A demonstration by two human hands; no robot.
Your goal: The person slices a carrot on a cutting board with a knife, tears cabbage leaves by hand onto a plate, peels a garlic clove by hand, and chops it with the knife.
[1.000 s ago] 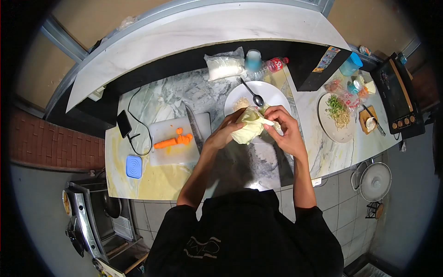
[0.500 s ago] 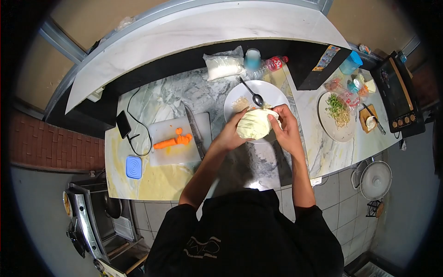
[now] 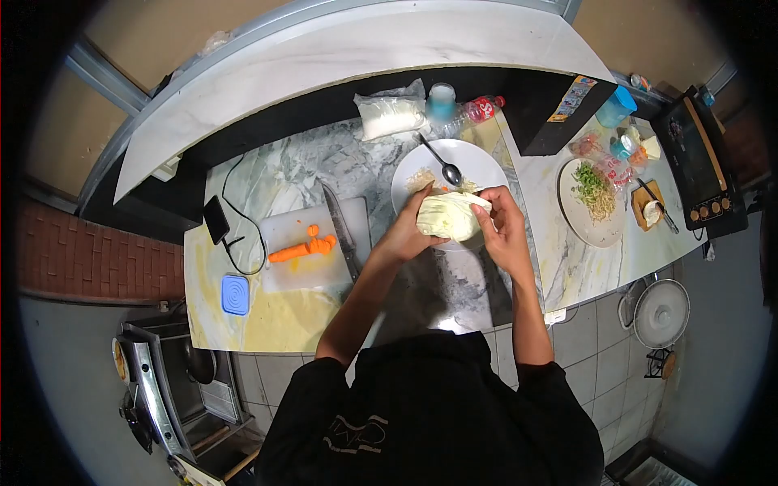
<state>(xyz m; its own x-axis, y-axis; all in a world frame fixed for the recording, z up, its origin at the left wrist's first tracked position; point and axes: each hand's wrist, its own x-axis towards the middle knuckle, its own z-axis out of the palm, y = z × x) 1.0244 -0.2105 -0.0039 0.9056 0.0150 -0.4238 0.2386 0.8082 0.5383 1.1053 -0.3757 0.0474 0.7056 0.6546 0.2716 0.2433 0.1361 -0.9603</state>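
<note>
Head view shows the pale-green, leafy cabbage piece turned since a second ago, a broader face now up; the work seems at a turning stage. Wrinkled and rounded, it is gripped between bare left hand and bare right hand, over the round white plate.

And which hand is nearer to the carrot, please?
Left. The left hand is to the right of the carrot, beyond the knife, holding one side of the cabbage. The right hand is farther right, at the cabbage's other side.
</note>
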